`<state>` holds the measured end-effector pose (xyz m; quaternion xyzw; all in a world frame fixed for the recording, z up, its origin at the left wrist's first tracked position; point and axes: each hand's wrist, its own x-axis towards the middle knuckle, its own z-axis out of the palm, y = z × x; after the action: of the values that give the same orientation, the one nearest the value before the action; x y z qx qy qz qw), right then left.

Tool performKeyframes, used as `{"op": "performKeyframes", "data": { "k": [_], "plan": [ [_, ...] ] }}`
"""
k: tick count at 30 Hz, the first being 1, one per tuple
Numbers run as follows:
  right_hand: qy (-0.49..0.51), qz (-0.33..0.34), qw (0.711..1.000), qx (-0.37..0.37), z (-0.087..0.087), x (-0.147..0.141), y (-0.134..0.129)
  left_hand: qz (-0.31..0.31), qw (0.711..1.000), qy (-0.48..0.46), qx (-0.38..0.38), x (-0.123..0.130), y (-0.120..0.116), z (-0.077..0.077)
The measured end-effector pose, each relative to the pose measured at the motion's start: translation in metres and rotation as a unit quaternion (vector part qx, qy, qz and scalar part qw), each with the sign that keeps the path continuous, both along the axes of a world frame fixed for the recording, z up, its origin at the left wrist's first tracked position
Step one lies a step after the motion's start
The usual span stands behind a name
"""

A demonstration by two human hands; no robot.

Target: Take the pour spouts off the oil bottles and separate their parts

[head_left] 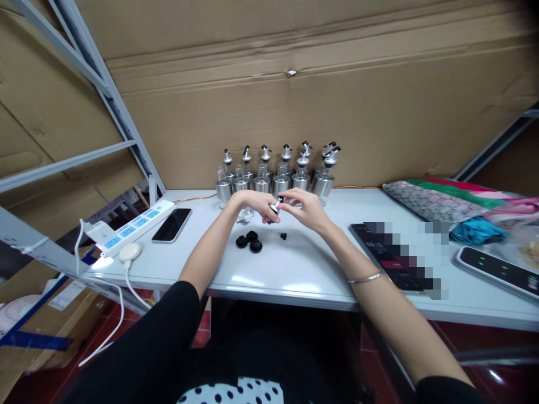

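Observation:
My left hand (260, 205) is closed round a bottle pour spout (274, 207), silver with a black base, held above the white table. The fingertips of my right hand (304, 206) pinch the small black flap (280, 199) at the spout's tip. Three round black stopper pieces (255, 245) lie on the table below my left hand. To their right sit a few tiny black parts (283, 236). Beside my left wrist are silvery spout pieces (245, 215), partly hidden. Behind my hands stand several glass-and-steel bottles (261, 184), some topped with spouts (287, 150), the front left ones bare-necked.
A phone (172, 225) and a white power strip (135, 227) with a charger lie left. On the right are a dark tablet-like screen (387, 255), a white-edged device (499, 272) and colourful fabric bags (458, 205). Cardboard (295, 112) closes off the back; metal shelf posts flank it.

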<state>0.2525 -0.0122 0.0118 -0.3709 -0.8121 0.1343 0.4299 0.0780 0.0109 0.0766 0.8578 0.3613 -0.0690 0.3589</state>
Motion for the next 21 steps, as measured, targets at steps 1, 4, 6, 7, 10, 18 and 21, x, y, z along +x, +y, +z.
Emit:
{"op": "performKeyframes", "data": {
  "k": [1,4,6,7,10,18,21],
  "plan": [
    [-0.012,-0.01,1.0,0.009,-0.001,-0.001,0.0,0.004,1.0,-0.004,-0.003,0.0,0.001,-0.001],
    [-0.039,-0.041,0.998,0.037,-0.003,-0.005,0.001,0.008,1.0,-0.007,0.003,-0.001,0.005,-0.006],
    [-0.032,-0.065,0.997,0.032,-0.003,-0.004,0.002,-0.004,1.0,-0.004,0.021,-0.002,0.01,-0.009],
    [-0.024,-0.08,0.996,0.027,-0.002,-0.002,0.002,-0.007,0.999,-0.006,0.037,-0.003,0.012,-0.01],
    [-0.008,-0.118,0.993,0.027,0.0,0.006,0.007,0.007,0.995,-0.018,0.094,-0.007,0.017,-0.011],
    [-0.148,-0.055,0.983,-0.098,-0.024,0.011,0.026,0.088,0.964,0.079,0.238,-0.008,0.027,-0.025],
    [-0.153,-0.029,0.985,-0.08,-0.033,0.009,0.029,0.099,0.944,0.125,0.289,-0.002,0.029,-0.037]
  ]
}}
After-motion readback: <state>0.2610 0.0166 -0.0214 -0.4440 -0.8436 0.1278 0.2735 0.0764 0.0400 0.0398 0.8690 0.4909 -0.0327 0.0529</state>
